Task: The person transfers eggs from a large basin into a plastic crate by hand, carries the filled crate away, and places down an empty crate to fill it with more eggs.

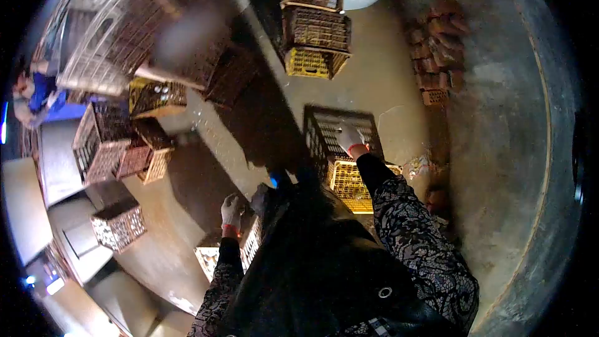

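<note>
My right hand (350,139), in a pale glove with a red band at the wrist, reaches forward over a dark slatted plastic crate (318,130). Its fingers blur against the slats, so I cannot tell whether they grip the crate. Close below that hand is a yellow plastic crate (354,182), partly covered by my right sleeve. My left hand (231,211), also gloved and red-banded, hangs with loosely bent fingers and nothing visible in them. Beneath it stands a light-coloured crate (209,257), partly hidden by my arm and dark apron.
Stacked crates (316,28) stand ahead. To the left are more crates (103,140), a white-filled crate (118,226) and pale containers (59,156). A brick pile (440,47) lines the right wall (499,118). Another person (37,97) is at the far left.
</note>
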### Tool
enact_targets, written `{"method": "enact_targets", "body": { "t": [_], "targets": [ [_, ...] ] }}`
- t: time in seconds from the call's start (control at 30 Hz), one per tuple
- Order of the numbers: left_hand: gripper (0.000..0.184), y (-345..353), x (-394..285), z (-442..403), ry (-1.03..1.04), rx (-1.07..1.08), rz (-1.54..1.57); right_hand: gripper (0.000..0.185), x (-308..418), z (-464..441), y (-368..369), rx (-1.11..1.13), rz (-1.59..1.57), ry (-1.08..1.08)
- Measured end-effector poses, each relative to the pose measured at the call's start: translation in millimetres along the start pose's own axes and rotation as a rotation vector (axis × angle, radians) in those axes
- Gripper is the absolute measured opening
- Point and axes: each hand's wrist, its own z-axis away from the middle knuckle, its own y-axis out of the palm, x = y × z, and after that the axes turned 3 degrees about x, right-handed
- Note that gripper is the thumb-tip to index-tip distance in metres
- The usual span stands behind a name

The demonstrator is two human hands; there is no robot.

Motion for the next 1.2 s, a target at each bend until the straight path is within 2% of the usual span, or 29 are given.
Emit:
{"method": "enact_targets", "body": {
  "t": [0.07, 0.1, 0.17, 0.2, 0.23, 0.3, 0.37, 0.4, 0.43, 0.47, 0.5, 0.53, 0.57, 0.6, 0.7, 0.77, 0.8, 0.83, 0.9, 0.93, 0.97, 1.0, 1.03, 1.07, 1.17, 1.2],
  "targets": [
    [0.029, 14.0, -20.7, -9.4, -0.101, 0.015, -0.012, 0.026, 4.9, -9.0, -15.1, -0.080, -0.043, -0.005],
    [0.028, 21.0, -34.4, -7.6, -0.288, 0.003, 0.208, 0.026, 5.8, -21.1, -16.1, -0.091, -0.053, 0.006],
    [0.027, 20.9, -17.6, -36.4, -0.208, 0.151, -0.329, 0.026, 5.8, -53.7, -19.2, -0.216, 0.012, -0.179],
    [0.027, 7.5, 27.8, -66.8, -0.357, 0.168, 0.280, 0.030, 18.9, -64.6, -31.8, -0.158, 0.004, -0.101],
    [0.028, 10.7, 26.4, -68.9, -0.378, 0.166, 0.198, 0.030, 25.5, -76.4, -37.9, -0.158, 0.002, -0.085],
    [0.029, 17.3, 22.6, -69.9, -0.410, 0.162, 0.008, 0.033, 35.6, -107.5, -47.7, -0.290, 0.065, -0.263],
    [0.027, 30.4, 8.3, -69.8, -0.386, 0.156, -0.325, 0.035, 47.8, -147.5, -55.5, -0.084, 0.119, -0.071],
    [0.025, 14.1, 44.3, -86.5, 0.020, 0.382, -0.528, 0.035, 55.1, -158.6, -64.3, -0.124, 0.157, -0.141],
    [0.022, 14.7, 45.5, -91.0, 0.476, 0.500, -0.683, 0.035, 66.7, -162.7, -74.3, -0.159, 0.194, -0.215],
    [0.022, 16.7, 47.6, -98.2, 0.147, 0.422, -0.413, 0.041, 78.0, -173.7, -84.9, 0.023, 0.249, -0.121],
    [0.022, 30.0, 15.3, -84.3, -0.189, 0.322, -0.145, 0.041, 66.5, -195.9, -70.3, 0.059, 0.247, -0.116],
    [0.022, 37.1, -4.0, -79.0, -0.508, 0.199, 0.124, 0.047, 41.6, -226.7, -44.5, -0.010, 0.309, -0.168],
    [0.022, 36.2, -12.5, -88.2, -0.532, 0.175, 0.119, 0.054, 31.4, -254.2, -25.6, -0.080, 0.367, -0.224],
    [0.022, 30.7, -14.7, -96.2, -0.554, 0.191, 0.170, 0.054, 37.3, -259.5, -24.2, -0.056, 0.354, -0.225],
    [0.024, 44.9, -55.1, -96.8, -0.607, 0.197, 0.171, 0.044, 57.7, -266.3, -45.9, -0.041, 0.527, -0.184],
    [0.026, 73.1, -99.9, -89.6, -0.512, 0.005, 0.017, 0.024, 71.4, -282.9, -50.0, 0.325, 1.049, -0.035],
    [0.025, 76.5, -99.9, -102.5, -0.590, -0.067, 0.156, 0.016, 24.6, -305.2, 6.3, 0.113, 1.050, -0.113],
    [0.025, 78.5, -99.4, -103.2, -0.601, -0.070, 0.159, 0.014, -19.6, -326.3, 59.7, -0.098, 1.035, -0.188],
    [0.025, 79.2, -96.6, -105.8, -0.515, 0.039, 0.174, 0.011, 29.5, -300.9, -4.7, 0.115, 0.826, -0.129],
    [0.025, 83.5, -95.1, -109.2, -0.476, 0.017, 0.177, 0.013, 65.0, -286.3, -50.8, 0.238, 0.683, -0.092],
    [0.025, 82.5, -92.7, -114.6, -0.475, 0.017, 0.186, 0.013, 44.2, -289.1, -27.1, 0.236, 0.690, -0.096],
    [0.026, 81.1, -90.2, -122.8, -0.445, 0.093, 0.235, 0.016, 15.8, -290.1, 2.4, -0.154, 1.162, -0.277],
    [0.026, 83.9, -89.4, -130.5, -0.417, 0.170, 0.286, 0.018, 10.1, -287.8, 1.6, -0.347, 1.400, -0.392],
    [0.025, 90.5, -87.8, -138.2, -0.438, 0.116, 0.272, 0.020, 19.2, -280.2, -13.4, -0.585, 1.618, -0.469],
    [0.027, 101.7, -89.5, -164.2, -0.359, 0.242, 0.396, 0.034, 74.2, -230.5, -97.7, -0.202, 0.571, -0.296],
    [0.030, 112.9, -92.6, -163.1, -0.282, 0.216, 0.388, 0.038, 93.2, -215.8, -127.7, -0.120, 0.474, -0.272]
  ]
}}
